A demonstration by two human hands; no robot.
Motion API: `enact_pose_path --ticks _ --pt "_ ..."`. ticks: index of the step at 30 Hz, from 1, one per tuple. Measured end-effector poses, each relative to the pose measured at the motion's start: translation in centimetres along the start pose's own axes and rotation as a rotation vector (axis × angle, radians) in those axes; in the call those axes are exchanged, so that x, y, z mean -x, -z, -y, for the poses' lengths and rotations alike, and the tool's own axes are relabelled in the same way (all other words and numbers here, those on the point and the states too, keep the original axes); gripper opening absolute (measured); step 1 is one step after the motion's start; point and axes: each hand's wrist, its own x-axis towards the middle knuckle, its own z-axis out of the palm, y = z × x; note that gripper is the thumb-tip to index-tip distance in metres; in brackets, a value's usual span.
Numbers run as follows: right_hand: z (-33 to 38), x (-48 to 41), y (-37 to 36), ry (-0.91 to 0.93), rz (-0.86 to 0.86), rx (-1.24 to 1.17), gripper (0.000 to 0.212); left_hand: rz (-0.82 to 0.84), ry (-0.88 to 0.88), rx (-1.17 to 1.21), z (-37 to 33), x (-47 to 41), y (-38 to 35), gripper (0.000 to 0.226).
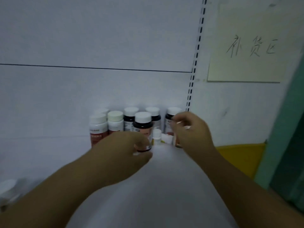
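Observation:
Several white-capped pill bottles stand in a cluster at the back of a white shelf [148,186], against its back panel. My left hand [120,150] grips the lower part of a dark brown bottle [142,122] at the front of the group. My right hand [190,130] is curled round another dark bottle [171,115] at the right end of the row, its body mostly hidden behind my fingers. A small white bottle [157,135] and some white bits sit between my two hands.
Two white bottles with red labels [97,127] stand at the cluster's left. A slotted upright [195,63] runs up the back panel. A handwritten paper sign [250,45] hangs at the upper right. A yellow bin [238,155] and a green frame [283,137] lie right.

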Motion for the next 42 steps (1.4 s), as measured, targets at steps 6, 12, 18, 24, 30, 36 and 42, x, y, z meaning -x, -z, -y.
enact_pose_path --ticks 6,12,18,24,30,36,42 --pt "-7.2 -2.3 0.4 -0.380 0.066 -0.133 0.064 -0.119 0.197 0.230 -3.4 -5.8 -5.2 0.024" --pt "-8.3 -2.0 -0.9 -0.320 0.263 -0.062 0.062 -0.717 0.190 0.328 -0.3 -6.6 -6.9 0.036" --pt "-8.6 -2.1 -0.6 -0.322 0.254 -0.047 0.060 -0.453 0.377 0.743 1.5 -6.9 -8.4 0.076" --pt "-8.0 -1.7 -0.4 -0.170 0.207 -0.044 0.061 -0.474 0.345 0.525 1.6 -7.2 -8.9 0.062" --pt "-6.4 -0.9 0.0 -0.013 0.140 -0.130 0.071 -0.462 0.433 0.612 1.0 -6.4 -8.3 0.067" --pt "-3.6 0.0 0.4 -0.101 0.240 -0.318 0.058 -0.478 0.503 0.818 0.3 -4.4 -5.1 0.070" --pt "5.0 2.1 -2.1 -0.108 0.573 -0.555 0.042 -0.434 0.329 0.771 0.3 4.7 4.6 0.059"
